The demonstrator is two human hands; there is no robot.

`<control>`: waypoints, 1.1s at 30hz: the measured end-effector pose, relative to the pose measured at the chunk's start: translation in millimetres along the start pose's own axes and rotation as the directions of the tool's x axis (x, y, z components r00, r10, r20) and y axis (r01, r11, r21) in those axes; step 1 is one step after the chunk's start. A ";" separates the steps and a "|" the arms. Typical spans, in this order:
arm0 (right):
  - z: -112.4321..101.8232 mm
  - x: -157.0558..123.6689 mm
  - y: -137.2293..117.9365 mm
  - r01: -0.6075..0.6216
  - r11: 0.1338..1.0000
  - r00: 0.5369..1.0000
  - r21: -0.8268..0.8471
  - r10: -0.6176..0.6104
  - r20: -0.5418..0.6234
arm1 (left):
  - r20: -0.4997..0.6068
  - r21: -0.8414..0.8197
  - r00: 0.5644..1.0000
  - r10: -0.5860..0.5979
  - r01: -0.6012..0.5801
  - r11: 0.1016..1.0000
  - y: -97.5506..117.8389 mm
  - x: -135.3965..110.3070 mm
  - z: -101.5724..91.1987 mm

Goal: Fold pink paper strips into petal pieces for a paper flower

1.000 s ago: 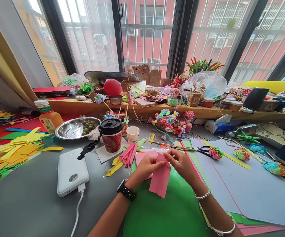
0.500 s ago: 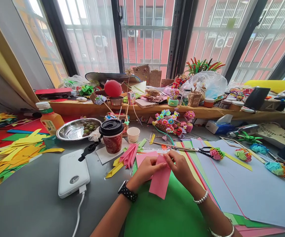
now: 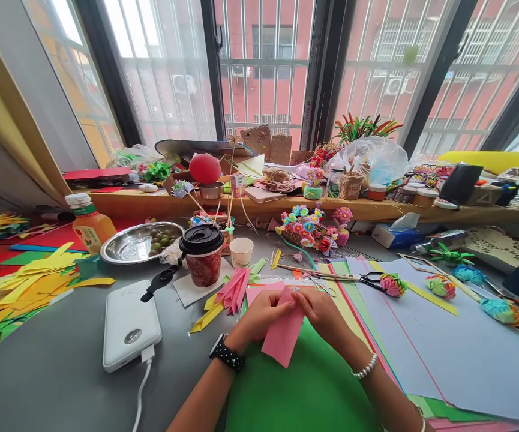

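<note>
I have the pink paper strip (image 3: 281,341) held between both hands, above the green sheet (image 3: 295,390) in front of the person. The left hand (image 3: 263,313) pinches it near the upper end, thumb lying across the face of the paper, while the right hand (image 3: 321,312) grips its upper right edge between thumb and bent fingers; I see the two hands almost meeting there. The strip's lower end hangs free and slants down to the left. I cannot make out what the fingertips behind the paper are doing. Just left of the hands I see pink folded pieces (image 3: 234,290) lying partly over yellow folded pieces (image 3: 207,314), with a black-lidded cup (image 3: 203,264) and a small paper cup (image 3: 242,252) behind them. A white power bank (image 3: 124,315) lies farther left on the grey table (image 3: 61,384), its cable plugged in. Over to the right, I have scissors (image 3: 371,280) with black handles beside a pink-and-green paper bud (image 3: 393,285), and large white sheets (image 3: 470,348) spread nearer the person.
</note>
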State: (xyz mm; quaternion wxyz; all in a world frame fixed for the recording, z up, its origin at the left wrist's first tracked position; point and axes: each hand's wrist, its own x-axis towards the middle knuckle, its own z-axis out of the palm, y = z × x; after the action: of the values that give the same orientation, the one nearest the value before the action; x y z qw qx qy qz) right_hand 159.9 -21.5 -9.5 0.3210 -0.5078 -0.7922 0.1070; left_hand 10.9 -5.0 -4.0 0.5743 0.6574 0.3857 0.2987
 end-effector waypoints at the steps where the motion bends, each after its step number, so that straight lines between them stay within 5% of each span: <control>1: 0.1 0.0 -1.1 -0.007 1.000 1.000 0.002 0.007 -0.011 | 0.004 -0.004 1.000 -0.004 0.004 1.000 0.2 -0.1 -0.2; 10: -2.7 0.9 -3.3 -0.067 0.985 0.998 0.156 0.068 -0.004 | -0.017 -0.098 1.000 0.023 -0.024 0.995 -1.4 2.6 -3.3; 18: -7.0 0.4 -6.7 -0.082 0.949 0.996 0.306 0.071 0.047 | -0.183 -0.041 0.983 0.020 -0.028 0.999 7.6 0.6 -13.4; 27: -1.7 -0.4 -7.3 -0.002 0.976 0.998 0.217 -0.013 0.068 | -0.121 0.031 0.991 0.064 -0.061 0.998 4.7 0.3 -7.8; 33: -8.5 0.2 -7.8 -0.033 0.944 0.993 0.327 -0.006 0.118 | -0.017 0.081 0.999 0.046 -0.044 0.996 10.5 -4.3 -9.8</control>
State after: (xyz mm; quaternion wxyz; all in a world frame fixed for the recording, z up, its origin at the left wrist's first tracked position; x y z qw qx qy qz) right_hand 159.4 -26.3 1.0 0.3534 -0.4453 -0.7774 0.2693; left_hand 2.2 -4.0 8.1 0.5365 0.6858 0.3882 0.3021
